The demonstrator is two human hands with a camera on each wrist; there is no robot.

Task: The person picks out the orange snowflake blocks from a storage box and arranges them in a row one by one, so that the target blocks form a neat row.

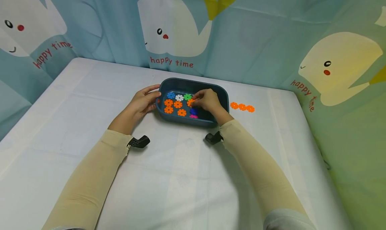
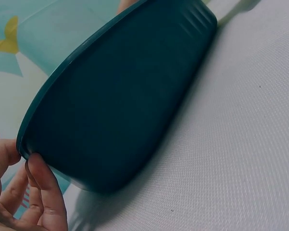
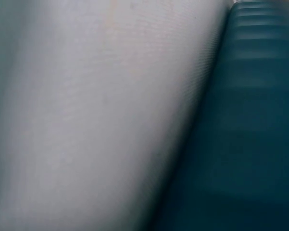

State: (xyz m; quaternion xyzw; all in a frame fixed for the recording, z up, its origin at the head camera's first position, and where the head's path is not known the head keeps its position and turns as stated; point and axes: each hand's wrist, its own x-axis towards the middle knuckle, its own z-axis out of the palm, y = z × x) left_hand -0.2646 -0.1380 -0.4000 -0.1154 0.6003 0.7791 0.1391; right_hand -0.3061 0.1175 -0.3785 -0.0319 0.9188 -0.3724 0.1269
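Observation:
A dark teal plastic basin (image 1: 190,121) stands on the table. My left hand (image 1: 142,101) grips its left end; in the left wrist view the thumb and fingers (image 2: 44,180) pinch the basin's rim (image 2: 62,72). My right hand (image 1: 208,100) reaches inside from the right, pinching an orange snowflake disc (image 1: 190,103) between thumb and fingertips. Around it in the basin lie several more orange discs (image 1: 178,104), plus blue (image 1: 171,95), white (image 1: 179,97), green (image 1: 187,96), dark blue (image 1: 193,111) and pink (image 1: 194,116) ones. The right wrist view shows only the basin's wall (image 3: 250,144) and tablecloth.
Right of the basin, three orange snowflake discs (image 1: 242,106) lie in a row on the white tablecloth (image 1: 169,189). A curtain (image 1: 256,49) printed with whales hangs behind the table and along its sides. Black wrist devices (image 1: 140,142) sit at both cuffs.

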